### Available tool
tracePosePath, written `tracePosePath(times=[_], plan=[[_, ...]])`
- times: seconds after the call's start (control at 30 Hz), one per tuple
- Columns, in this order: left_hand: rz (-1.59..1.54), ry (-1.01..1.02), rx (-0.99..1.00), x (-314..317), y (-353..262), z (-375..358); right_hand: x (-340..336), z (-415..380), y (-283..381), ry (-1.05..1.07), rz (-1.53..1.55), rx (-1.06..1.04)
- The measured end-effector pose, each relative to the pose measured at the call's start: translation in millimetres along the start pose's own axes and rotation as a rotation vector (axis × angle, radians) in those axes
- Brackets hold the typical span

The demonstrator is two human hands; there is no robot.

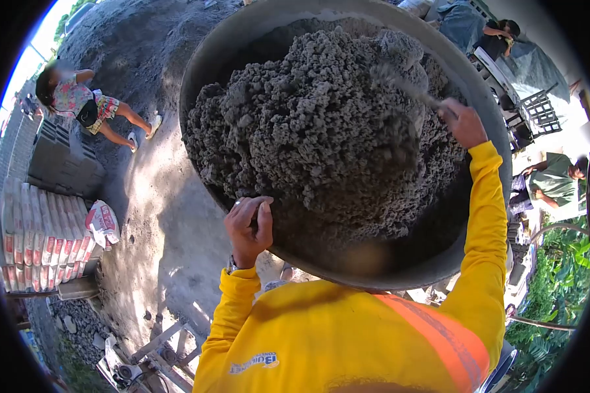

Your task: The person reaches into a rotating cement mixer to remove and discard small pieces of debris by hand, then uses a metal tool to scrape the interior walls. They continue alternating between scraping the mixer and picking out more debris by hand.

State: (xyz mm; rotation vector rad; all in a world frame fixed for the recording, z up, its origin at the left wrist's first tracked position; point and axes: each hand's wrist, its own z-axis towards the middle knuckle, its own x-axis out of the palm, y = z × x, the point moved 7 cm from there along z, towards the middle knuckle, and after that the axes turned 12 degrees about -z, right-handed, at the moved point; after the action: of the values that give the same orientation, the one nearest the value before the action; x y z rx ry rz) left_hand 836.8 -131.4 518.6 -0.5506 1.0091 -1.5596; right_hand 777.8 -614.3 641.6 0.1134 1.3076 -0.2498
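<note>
A big round metal pan (pixel 200 85) holds a heap of dark grey, crumbly mix (pixel 301 124). My right hand (pixel 462 123), in a yellow sleeve, is closed round the handle of a tool (pixel 428 99) over the right part of the heap. The tool's far end is blurred against the mix. At the pan's near left rim, my left hand (pixel 249 226) rests with bent fingers over the edge, the thumb apart from them. A watch (pixel 233 264) is on the left wrist.
Stacked printed bags (pixel 42 229) and grey blocks (pixel 62 160) stand at the left. One person (pixel 88 105) stands at the upper left; others are at the right (pixel 557 180) and upper right (pixel 495 40). Metal framing (pixel 160 347) lies at the lower left, plants (pixel 557 275) at the right.
</note>
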Motion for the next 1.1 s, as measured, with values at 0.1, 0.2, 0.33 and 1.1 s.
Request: tracePosePath(times=[0.1,0.2,0.33,1.1], plan=[[-0.026,-0.01,-0.006,0.3,-4.3,-5.5,25.5,42.5,-49.2,-0.022,-0.001,0.046],[-0.007,-0.01,0.046,2.2,-9.1,-7.8,87.9,103.1,-75.8,0.021,-0.075,0.059],[0.047,-0.014,0.053,5.4,-9.8,-5.2,101.4,126.2,-52.6,0.142,-0.054,0.006],[0.139,-0.008,0.144,14.8,-2.4,-11.3,-4.5,-43.6,-60.4,0.346,-0.23,-0.198]])
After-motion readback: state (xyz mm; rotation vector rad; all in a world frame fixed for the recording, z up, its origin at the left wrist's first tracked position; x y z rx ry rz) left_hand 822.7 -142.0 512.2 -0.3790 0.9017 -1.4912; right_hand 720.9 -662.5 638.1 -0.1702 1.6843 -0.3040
